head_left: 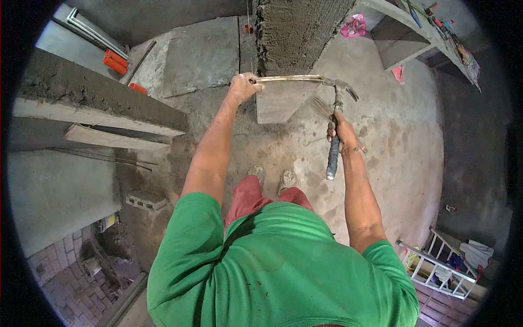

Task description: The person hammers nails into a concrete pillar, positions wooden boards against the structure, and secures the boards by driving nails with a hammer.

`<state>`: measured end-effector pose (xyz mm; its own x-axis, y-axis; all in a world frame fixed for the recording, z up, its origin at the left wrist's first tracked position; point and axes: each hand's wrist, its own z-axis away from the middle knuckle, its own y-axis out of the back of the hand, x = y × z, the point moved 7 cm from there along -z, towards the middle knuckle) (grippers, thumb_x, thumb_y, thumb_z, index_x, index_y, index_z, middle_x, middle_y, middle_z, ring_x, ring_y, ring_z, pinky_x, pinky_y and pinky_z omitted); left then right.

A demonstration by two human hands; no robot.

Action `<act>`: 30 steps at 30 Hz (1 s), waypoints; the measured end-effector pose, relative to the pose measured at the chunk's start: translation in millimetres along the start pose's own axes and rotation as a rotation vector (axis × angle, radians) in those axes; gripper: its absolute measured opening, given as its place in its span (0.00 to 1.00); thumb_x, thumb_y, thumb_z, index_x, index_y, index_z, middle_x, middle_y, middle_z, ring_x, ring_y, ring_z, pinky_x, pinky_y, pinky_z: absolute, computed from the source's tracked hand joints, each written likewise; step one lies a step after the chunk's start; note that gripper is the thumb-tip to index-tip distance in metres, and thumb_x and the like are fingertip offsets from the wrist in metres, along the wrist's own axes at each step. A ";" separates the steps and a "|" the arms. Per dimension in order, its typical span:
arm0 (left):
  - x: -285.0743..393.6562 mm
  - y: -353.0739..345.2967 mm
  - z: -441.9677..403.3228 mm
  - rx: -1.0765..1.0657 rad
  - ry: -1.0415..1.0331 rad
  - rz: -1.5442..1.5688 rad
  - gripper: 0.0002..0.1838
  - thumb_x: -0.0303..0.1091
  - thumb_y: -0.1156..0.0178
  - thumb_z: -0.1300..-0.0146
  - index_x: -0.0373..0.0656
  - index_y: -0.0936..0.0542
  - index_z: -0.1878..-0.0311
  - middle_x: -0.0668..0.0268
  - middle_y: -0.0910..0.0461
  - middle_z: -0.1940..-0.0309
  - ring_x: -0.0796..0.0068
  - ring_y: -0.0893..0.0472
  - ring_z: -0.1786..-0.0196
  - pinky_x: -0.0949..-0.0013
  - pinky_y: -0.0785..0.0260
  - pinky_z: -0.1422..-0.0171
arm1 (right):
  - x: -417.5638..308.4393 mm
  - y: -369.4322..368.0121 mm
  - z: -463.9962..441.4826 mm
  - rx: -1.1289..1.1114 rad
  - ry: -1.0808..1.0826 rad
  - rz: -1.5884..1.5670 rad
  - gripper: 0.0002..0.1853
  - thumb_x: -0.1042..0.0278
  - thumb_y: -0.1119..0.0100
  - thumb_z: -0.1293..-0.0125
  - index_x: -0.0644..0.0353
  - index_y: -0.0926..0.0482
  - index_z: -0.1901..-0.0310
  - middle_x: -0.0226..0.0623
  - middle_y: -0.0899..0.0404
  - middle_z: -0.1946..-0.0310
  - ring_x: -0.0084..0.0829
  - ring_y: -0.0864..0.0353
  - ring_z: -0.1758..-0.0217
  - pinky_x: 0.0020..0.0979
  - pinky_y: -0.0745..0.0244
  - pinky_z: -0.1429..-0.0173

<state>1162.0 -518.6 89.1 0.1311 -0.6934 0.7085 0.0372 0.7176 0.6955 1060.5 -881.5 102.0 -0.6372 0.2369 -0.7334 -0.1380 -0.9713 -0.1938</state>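
My left hand is closed at the left end of a thin pale strip, which looks like wood. The strip lies across the near end of a column coated in rough wet mortar. Below it hangs a flat grey-brown board. My right hand grips a claw hammer by its dark wrapped handle. The hammer's head is up at the strip's right end; whether they touch I cannot tell. A fan of thin wires or bristles sticks out beside my right fingers.
On the left runs a mortar-coated beam with a loose board below it. A hollow concrete block lies on the floor. An aluminium ladder is at the lower right, and a shelf with tools at the upper right.
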 end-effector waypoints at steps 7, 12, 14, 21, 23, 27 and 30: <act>-0.1 0.5 -4.6 0.026 -0.090 -0.003 0.26 0.49 0.22 0.53 0.42 0.13 0.54 0.52 0.14 0.62 0.60 0.15 0.58 0.60 0.24 0.51 | 0.5 0.1 -7.0 0.034 0.029 -0.048 0.19 0.45 0.49 0.26 0.55 0.30 0.60 0.21 0.36 0.83 0.16 0.38 0.89 0.25 0.36 0.85; 2.0 1.4 -1.0 -0.046 0.062 -0.026 0.22 0.45 0.23 0.51 0.43 0.14 0.55 0.51 0.14 0.59 0.58 0.14 0.54 0.59 0.23 0.47 | -4.3 -5.9 -0.5 0.006 0.009 -0.005 0.16 0.49 0.46 0.27 0.54 0.29 0.64 0.22 0.34 0.84 0.18 0.36 0.88 0.26 0.35 0.86; 0.6 -0.2 -3.1 -0.028 0.033 -0.016 0.23 0.45 0.23 0.51 0.43 0.14 0.54 0.51 0.14 0.59 0.57 0.14 0.54 0.59 0.23 0.47 | -5.9 -5.4 1.0 0.003 0.008 0.025 0.17 0.49 0.45 0.28 0.55 0.29 0.64 0.23 0.33 0.83 0.18 0.36 0.88 0.26 0.34 0.84; 5.0 5.0 -0.1 0.009 0.013 -0.013 0.26 0.46 0.24 0.51 0.43 0.15 0.51 0.49 0.14 0.58 0.54 0.15 0.51 0.59 0.24 0.44 | 10.4 9.9 14.9 0.248 0.236 0.543 0.19 0.51 0.45 0.27 0.59 0.27 0.68 0.28 0.30 0.84 0.23 0.34 0.88 0.27 0.39 0.83; -2.8 0.1 -4.7 0.011 -0.007 -0.022 0.25 0.46 0.24 0.51 0.42 0.15 0.51 0.49 0.14 0.58 0.54 0.15 0.51 0.58 0.24 0.44 | 23.9 1.7 26.2 0.207 0.246 0.557 0.18 0.52 0.45 0.28 0.59 0.27 0.67 0.28 0.30 0.84 0.22 0.34 0.88 0.27 0.38 0.82; -4.9 -1.9 -7.1 0.022 -0.005 -0.021 0.24 0.47 0.23 0.52 0.41 0.14 0.56 0.51 0.14 0.63 0.55 0.15 0.58 0.59 0.23 0.50 | 41.2 -26.8 13.1 0.120 0.319 0.605 0.24 0.51 0.41 0.30 0.67 0.26 0.73 0.37 0.26 0.85 0.30 0.27 0.86 0.34 0.32 0.78; -0.1 0.4 -3.0 0.029 -0.019 -0.013 0.25 0.47 0.23 0.52 0.42 0.14 0.55 0.50 0.14 0.61 0.55 0.15 0.55 0.58 0.23 0.48 | 48.1 -62.6 11.0 0.037 0.210 0.494 0.17 0.53 0.43 0.28 0.59 0.27 0.67 0.26 0.31 0.83 0.21 0.34 0.86 0.28 0.39 0.82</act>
<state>1165.0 -518.0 88.9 0.1118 -0.7037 0.7016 0.0096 0.7068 0.7074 1030.1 -809.5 86.0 -0.4681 -0.2534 -0.8466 0.1107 -0.9673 0.2283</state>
